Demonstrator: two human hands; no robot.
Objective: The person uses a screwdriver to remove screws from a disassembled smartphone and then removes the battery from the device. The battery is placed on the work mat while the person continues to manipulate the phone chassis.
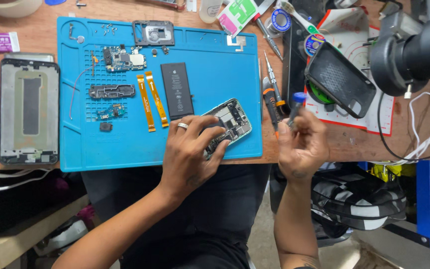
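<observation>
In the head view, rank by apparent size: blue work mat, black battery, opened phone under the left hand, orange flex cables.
1. blue work mat
2. opened phone, partly covered by the left hand, so only roughly ahead of
3. black battery
4. orange flex cables
</observation>
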